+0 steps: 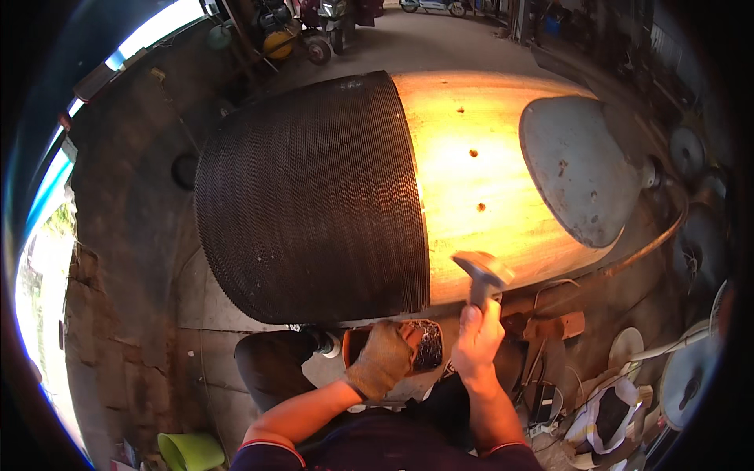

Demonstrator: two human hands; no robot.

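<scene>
1. Left hand [381, 365]: gloved, lower centre of the frame, fingers curled into an open box [355, 342]. Whether it pinched anything could not be told.
2. Box: held small shiny metal pieces [429, 348] at its right end, just beside those fingers.
3. Right hand [477, 345]: bare, closed firmly around the handle of a hammer [484, 272].
4. Assessment: good practice called for a steady grip, square hammer face, and the gloved fingers clear of any swing.
5. Hammer: head lay directly above the right fist, overlapping the drum's lower edge; contact could not be confirmed.
6. Drum [452, 180]: mid-frame, beyond both hands; black ridged covering [314, 196] left, bare wood right.
</scene>
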